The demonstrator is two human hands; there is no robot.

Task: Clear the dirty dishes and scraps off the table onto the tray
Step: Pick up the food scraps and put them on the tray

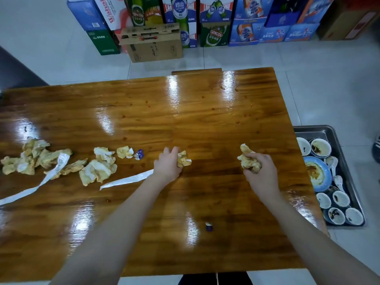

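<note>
Left hand: the left hand lies near the middle of the tabletop, its fingers curled round a crumpled, yellow-stained napkin that sticks out on the thumb side.
Right hand: the right hand is further right, knuckles up. It grips a second stained wad whose tip pokes up past the fingers.
Scraps still on the tabletop: a loose pile of napkins lies at the far left. More crumpled pieces trail from it toward the left hand.
Paper strips: one long white strip runs under the left wrist. Another long strip curls through the pile and off toward the left edge.
Small bits: purple bottle caps lie just beside the nearest loose napkin. A single cap sits between the two forearms, closer to the person.
Surface: glossy wood with bright glare patches and small reddish sauce spots.
Tray: the metal tray sits lower than the tabletop, just past its right edge. That edge hides the tray's left side, and what the tray stands on cannot be told.
On the tray: small white bowls with dark residue, a blue plate with yellowish leftovers and white spoons.
Surroundings: stacked beer cartons and a brown cardboard box stand on the tiled floor beyond the tabletop.
Right edge of view: a dark shoe shows near the tray.
</note>
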